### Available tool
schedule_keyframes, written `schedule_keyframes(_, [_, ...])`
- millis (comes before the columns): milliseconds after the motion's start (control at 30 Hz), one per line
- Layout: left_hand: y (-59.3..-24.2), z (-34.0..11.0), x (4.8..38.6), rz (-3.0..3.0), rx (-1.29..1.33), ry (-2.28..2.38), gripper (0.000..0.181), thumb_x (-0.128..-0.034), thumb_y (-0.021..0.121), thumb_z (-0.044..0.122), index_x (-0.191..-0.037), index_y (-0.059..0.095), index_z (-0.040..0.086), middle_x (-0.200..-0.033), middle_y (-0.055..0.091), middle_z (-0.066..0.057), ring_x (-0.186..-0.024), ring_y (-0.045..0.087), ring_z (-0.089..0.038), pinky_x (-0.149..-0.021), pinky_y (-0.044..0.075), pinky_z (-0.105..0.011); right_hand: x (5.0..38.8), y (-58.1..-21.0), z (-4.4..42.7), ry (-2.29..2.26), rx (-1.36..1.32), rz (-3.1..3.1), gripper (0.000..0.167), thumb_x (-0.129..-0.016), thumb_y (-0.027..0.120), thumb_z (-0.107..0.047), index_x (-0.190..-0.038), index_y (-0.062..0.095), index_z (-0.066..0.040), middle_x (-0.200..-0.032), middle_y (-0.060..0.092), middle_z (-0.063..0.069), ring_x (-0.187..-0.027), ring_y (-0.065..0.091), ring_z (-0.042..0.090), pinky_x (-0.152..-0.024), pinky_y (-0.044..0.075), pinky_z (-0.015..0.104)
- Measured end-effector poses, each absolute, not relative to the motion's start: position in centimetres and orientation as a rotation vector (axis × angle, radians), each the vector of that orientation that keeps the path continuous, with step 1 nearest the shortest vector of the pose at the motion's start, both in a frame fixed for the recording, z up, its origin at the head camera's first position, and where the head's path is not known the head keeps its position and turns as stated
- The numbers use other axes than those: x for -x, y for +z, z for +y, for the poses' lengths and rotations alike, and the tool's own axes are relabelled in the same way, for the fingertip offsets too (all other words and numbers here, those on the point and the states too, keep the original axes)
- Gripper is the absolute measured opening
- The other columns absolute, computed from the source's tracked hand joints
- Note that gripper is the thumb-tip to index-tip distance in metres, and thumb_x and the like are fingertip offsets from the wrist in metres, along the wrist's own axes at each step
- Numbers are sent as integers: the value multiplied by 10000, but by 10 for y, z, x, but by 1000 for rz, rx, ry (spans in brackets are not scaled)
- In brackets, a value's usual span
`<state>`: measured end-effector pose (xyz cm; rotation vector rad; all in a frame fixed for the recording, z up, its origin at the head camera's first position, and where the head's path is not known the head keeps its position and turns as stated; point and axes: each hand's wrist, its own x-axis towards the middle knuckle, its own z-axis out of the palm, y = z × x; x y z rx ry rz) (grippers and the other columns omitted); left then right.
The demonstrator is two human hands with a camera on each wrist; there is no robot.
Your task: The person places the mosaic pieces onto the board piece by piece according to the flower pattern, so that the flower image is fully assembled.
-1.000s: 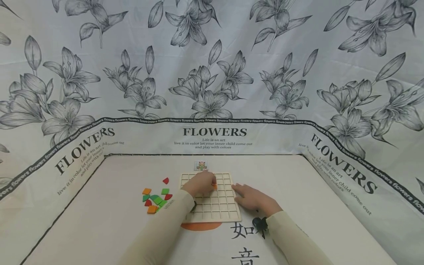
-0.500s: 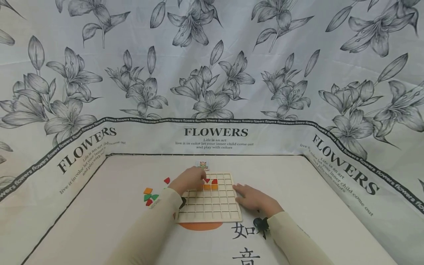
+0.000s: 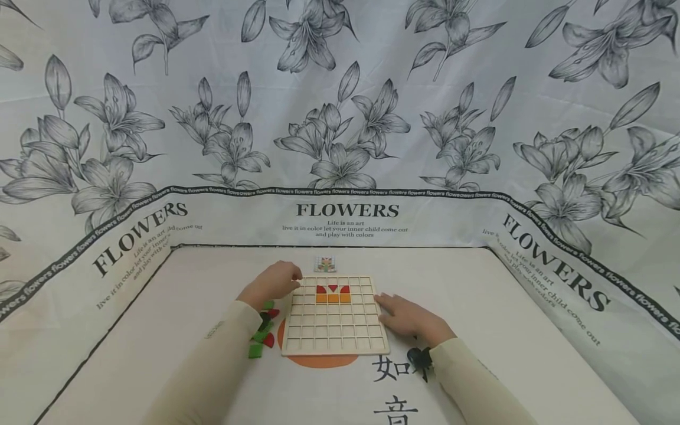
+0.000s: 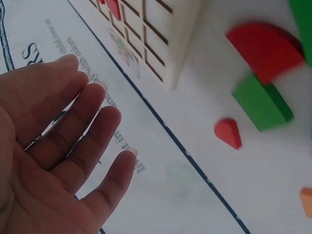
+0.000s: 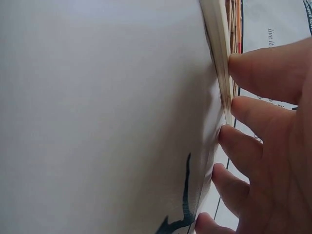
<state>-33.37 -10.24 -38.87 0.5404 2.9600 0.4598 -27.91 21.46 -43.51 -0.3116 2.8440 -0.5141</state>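
A light wooden grid board (image 3: pixel 340 329) lies on the table. Near its far side, a row of orange squares (image 3: pixel 333 298) sits in the cells, with a red triangle (image 3: pixel 332 288) and red quarter-round pieces (image 3: pixel 345 289) above them. My left hand (image 3: pixel 272 283) hovers by the board's far left corner; in the left wrist view its fingers are loosely spread and hold nothing. My right hand (image 3: pixel 411 319) rests at the board's right edge, its thumb and a finger touching the side in the right wrist view.
A small picture card (image 3: pixel 325 263) lies beyond the board. Left of the board are loose green pieces (image 3: pixel 255 351) and red pieces (image 3: pixel 268 340), partly hidden by my left arm. A red piece (image 4: pixel 228 132) and a green block (image 4: pixel 263 103) show in the left wrist view.
My left hand has moved left, away from the middle of the grid to its far left corner, uncovering the red and orange pieces there. The right hand stays at the board's edge.
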Motion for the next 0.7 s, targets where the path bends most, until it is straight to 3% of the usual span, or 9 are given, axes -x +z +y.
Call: schedule_keyframes(700, [-396, -184, 324, 2898, -285, 411, 281, -938, 624, 160, -1193, 650, 46, -1163, 652, -107, -988, 585, -232, -951, 506, -438, 280, -436, 215, -493, 321, 2848, 565, -975, 484, -333, -1507, 350, -199, -1584, 303, 42, -1477, 238, 312, -1177, 228, 499])
